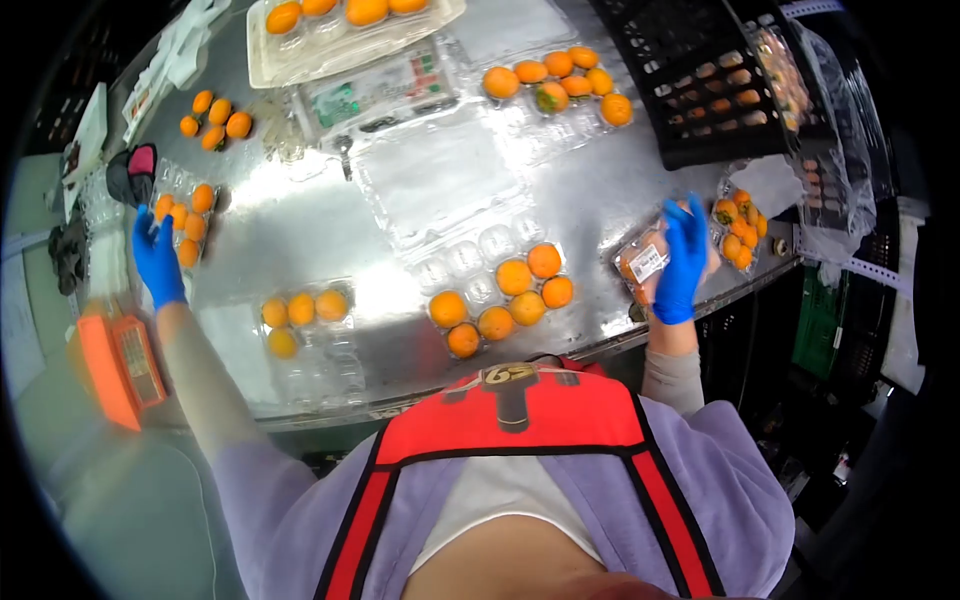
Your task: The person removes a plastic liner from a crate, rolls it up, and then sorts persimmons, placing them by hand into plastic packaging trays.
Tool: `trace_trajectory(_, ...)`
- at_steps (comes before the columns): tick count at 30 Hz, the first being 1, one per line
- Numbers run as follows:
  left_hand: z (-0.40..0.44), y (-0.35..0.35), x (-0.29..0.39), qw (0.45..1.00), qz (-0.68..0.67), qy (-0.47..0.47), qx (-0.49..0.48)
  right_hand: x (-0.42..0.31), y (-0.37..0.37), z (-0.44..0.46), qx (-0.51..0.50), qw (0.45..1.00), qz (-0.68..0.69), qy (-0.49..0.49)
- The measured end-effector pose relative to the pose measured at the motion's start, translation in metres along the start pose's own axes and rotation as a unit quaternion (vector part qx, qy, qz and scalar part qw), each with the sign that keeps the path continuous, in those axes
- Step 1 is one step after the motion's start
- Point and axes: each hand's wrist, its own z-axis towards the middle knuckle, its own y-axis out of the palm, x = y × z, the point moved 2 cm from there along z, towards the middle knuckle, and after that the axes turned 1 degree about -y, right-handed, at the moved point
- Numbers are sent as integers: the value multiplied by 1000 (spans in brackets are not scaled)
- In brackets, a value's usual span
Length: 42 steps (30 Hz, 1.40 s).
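Observation:
My left hand point(157, 265), in a blue glove, is at the left edge of a clear tray of orange fruit point(179, 217). Its fingers are apart, and whether they touch the tray is hard to see. My blue-gloved right hand point(683, 262) lies across a clear fruit pack point(633, 281) with a white label, its fingers reaching over the far edge. Much of that pack is hidden under the hand. Right beside it sits another pack of orange fruit point(740, 232). Between my hands are a partly filled clear tray point(497, 292) and a tray with several fruits point(302, 308).
Loose fruits point(215, 122) lie at the far left. A cream tray point(350, 62) and another fruit group point(555, 80) are at the back. A black crate point(700, 90) stands back right. An orange device point(120, 370) sits at the table's left edge.

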Motion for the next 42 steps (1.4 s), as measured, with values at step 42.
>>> trace_trajectory(42, -433, 307, 370, 715, -348, -177, -580, -41, -213, 13, -138, 874, -339, -321)
